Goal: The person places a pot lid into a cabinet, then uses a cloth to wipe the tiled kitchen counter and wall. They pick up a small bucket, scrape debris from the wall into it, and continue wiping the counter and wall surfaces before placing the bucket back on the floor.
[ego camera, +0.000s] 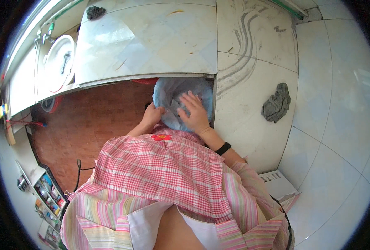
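Observation:
Below the counter's edge stands a bin lined with a pale blue plastic bag (pixel 167 93). My left hand (pixel 153 114) grips the lined rim on its left side, thumb on top. Over the mouth of the bin hovers my right hand (pixel 195 113), slightly blurred, fingers spread and nothing seen in it. A black band circles my right wrist. Part of the bag's inside is hidden by that hand, and what lies at the bottom cannot be made out.
A dark grey rag (pixel 276 103) lies on the smeared tiled counter (pixel 244 122) at right. On the far tiled worktop (pixel 160 40) are a dark scourer (pixel 95 12) and small scraps. A white basin (pixel 60 61) sits under taps (pixel 48 36). A black cable (pixel 79 170) is near the reddish-brown floor (pixel 88 125).

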The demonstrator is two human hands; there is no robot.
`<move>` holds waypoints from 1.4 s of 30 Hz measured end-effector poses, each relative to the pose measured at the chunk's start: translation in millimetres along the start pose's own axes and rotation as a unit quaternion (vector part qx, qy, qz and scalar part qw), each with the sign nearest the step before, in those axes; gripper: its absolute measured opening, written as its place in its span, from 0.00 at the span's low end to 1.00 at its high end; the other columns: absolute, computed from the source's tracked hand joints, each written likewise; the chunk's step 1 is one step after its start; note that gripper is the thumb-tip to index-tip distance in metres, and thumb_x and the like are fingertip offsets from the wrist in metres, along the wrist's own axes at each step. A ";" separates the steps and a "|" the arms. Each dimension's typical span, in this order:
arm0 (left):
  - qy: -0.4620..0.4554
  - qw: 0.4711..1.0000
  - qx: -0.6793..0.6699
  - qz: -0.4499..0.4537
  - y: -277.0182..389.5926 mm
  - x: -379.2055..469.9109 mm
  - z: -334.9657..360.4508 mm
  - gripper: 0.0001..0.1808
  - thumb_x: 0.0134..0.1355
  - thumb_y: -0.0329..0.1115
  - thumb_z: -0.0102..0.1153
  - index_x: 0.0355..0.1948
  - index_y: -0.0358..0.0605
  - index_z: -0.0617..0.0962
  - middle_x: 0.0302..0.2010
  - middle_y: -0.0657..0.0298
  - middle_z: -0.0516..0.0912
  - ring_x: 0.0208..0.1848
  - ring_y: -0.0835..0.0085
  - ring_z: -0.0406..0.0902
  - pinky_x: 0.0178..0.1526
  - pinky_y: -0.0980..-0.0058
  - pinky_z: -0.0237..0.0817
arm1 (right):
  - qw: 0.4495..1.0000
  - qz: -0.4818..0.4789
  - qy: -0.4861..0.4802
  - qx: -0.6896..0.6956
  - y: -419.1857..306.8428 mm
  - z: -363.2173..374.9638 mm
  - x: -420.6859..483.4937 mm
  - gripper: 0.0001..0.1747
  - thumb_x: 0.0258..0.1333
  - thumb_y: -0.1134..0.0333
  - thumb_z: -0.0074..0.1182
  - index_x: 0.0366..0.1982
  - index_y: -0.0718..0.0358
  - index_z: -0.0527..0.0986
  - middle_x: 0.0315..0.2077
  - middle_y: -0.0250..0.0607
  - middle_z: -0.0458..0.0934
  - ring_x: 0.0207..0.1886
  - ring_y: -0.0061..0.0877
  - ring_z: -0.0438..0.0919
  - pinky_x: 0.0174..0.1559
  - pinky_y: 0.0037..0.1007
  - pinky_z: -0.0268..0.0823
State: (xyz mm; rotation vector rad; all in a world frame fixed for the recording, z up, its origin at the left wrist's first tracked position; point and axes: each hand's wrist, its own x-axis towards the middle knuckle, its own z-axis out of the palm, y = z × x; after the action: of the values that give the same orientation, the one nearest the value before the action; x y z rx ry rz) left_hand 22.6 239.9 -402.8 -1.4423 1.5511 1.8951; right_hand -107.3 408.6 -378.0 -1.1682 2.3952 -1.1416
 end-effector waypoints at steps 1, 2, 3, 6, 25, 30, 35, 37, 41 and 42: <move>0.000 1.000 0.008 0.012 -1.3 1.2 -0.3 0.21 0.56 0.30 0.55 0.50 0.31 0.78 0.43 0.52 0.84 0.44 0.62 0.81 0.51 0.66 0.70 | 0.999 -0.023 0.005 -0.028 -5.4 -0.3 -0.9 0.17 0.61 0.62 0.56 0.50 0.59 0.80 0.54 0.43 0.79 0.66 0.43 0.69 0.70 0.48 0.52; 0.000 1.000 0.015 0.023 -3.3 2.6 -0.5 0.20 0.57 0.30 0.55 0.50 0.29 0.78 0.43 0.52 0.84 0.44 0.62 0.81 0.51 0.66 0.71 | 0.997 -0.049 0.006 -0.064 -6.5 -4.5 0.3 0.17 0.62 0.61 0.54 0.51 0.58 0.79 0.54 0.43 0.79 0.66 0.45 0.68 0.71 0.51 0.50; 0.001 0.999 0.023 0.030 -5.7 3.4 -0.9 0.19 0.59 0.30 0.54 0.50 0.28 0.78 0.42 0.53 0.84 0.44 0.63 0.81 0.50 0.66 0.71 | 0.996 -0.033 0.038 -0.067 -0.2 -16.1 5.5 0.18 0.62 0.61 0.54 0.52 0.59 0.79 0.55 0.43 0.78 0.66 0.46 0.68 0.70 0.52 0.49; -0.002 1.000 0.009 0.016 -9.8 7.1 -2.0 0.21 0.58 0.30 0.55 0.52 0.30 0.78 0.44 0.50 0.84 0.46 0.60 0.81 0.53 0.64 0.70 | 0.978 0.028 0.171 -0.119 48.4 -63.6 34.0 0.20 0.63 0.60 0.53 0.54 0.60 0.77 0.56 0.47 0.77 0.66 0.48 0.67 0.70 0.51 0.49; -0.006 1.000 -0.002 -0.016 11.5 -5.0 2.2 0.22 0.58 0.28 0.56 0.54 0.30 0.77 0.45 0.54 0.84 0.46 0.62 0.80 0.52 0.65 0.70 | 0.984 -0.126 -0.127 -0.009 15.4 -46.3 -5.1 0.27 0.65 0.65 0.46 0.63 0.69 0.69 0.65 0.51 0.67 0.72 0.44 0.61 0.73 0.47 0.47; -0.022 0.997 -0.068 0.022 5.2 -8.6 4.0 0.21 0.57 0.28 0.56 0.51 0.29 0.77 0.44 0.55 0.84 0.45 0.63 0.79 0.52 0.66 0.69 | 0.987 -0.032 0.074 -0.138 85.5 -106.5 69.7 0.28 0.70 0.63 0.42 0.68 0.66 0.64 0.68 0.49 0.64 0.74 0.44 0.57 0.74 0.47 0.43; -0.001 0.999 -0.042 0.004 4.1 -11.2 2.2 0.20 0.60 0.30 0.60 0.53 0.31 0.78 0.45 0.56 0.84 0.45 0.66 0.80 0.50 0.67 0.71 | 0.913 0.158 0.245 -0.284 233.9 -213.1 181.4 0.36 0.70 0.54 0.43 0.70 0.71 0.55 0.70 0.59 0.57 0.75 0.48 0.52 0.74 0.48 0.41; 0.006 0.997 -0.071 -0.010 5.4 -12.9 2.6 0.19 0.62 0.29 0.60 0.54 0.32 0.77 0.46 0.57 0.84 0.46 0.66 0.80 0.51 0.67 0.71 | 0.883 0.232 0.249 -0.324 277.4 -241.7 209.7 0.39 0.71 0.52 0.41 0.69 0.76 0.54 0.69 0.62 0.56 0.74 0.50 0.52 0.74 0.48 0.42; 0.026 0.993 -0.105 -0.051 11.0 -18.4 8.2 0.19 0.64 0.27 0.59 0.55 0.33 0.76 0.48 0.58 0.84 0.48 0.67 0.80 0.53 0.68 0.71 | 0.890 0.226 0.217 -0.332 327.8 -264.7 276.5 0.41 0.71 0.47 0.37 0.68 0.78 0.56 0.69 0.64 0.55 0.74 0.52 0.52 0.74 0.45 0.44; 0.033 0.993 -0.097 -0.065 12.4 -18.8 9.0 0.19 0.64 0.27 0.59 0.56 0.33 0.76 0.48 0.58 0.84 0.48 0.68 0.80 0.53 0.68 0.71 | 0.901 0.204 0.208 -0.320 332.1 -261.7 299.0 0.41 0.71 0.48 0.38 0.68 0.79 0.56 0.70 0.64 0.55 0.74 0.52 0.52 0.74 0.45 0.42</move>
State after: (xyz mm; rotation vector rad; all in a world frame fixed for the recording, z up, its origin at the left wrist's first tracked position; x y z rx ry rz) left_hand 17.4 249.5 -381.1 -1.6610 1.2942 1.9844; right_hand -622.1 450.9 -414.8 -0.5085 3.2847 -0.5023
